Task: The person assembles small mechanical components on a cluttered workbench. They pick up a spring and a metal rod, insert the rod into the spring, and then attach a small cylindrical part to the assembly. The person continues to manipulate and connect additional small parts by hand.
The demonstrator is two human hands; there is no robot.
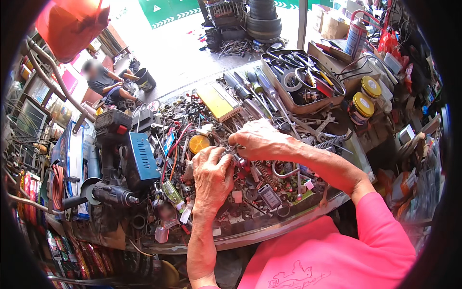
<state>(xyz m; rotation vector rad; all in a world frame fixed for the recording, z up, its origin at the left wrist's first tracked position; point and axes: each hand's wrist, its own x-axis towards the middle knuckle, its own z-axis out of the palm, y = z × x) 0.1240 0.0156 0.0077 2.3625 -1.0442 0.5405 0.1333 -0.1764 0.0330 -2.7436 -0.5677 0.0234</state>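
Over the middle of a crowded workbench my two hands meet at a small grey metal part [229,150]. Its exact kind is too small to make out. My left hand [211,174] is closed, with fingers and thumb curled against the part. From the right, my right hand [260,139] reaches across with its fingers bent down in a pinch at the same part; its fingertips are partly hidden. Just left of the fingers sits a round yellow lid [198,143]. Below the hands lie a coil spring [264,174] and a small grey rectangular piece [270,196].
A black power tool [113,192] and a blue vented box [142,156] stand left. Beyond my hands lie a yellow box [217,102] and an open tool case [308,107]. Yellow-lidded jars [362,107] stand right. A person [108,84] sits at far left.
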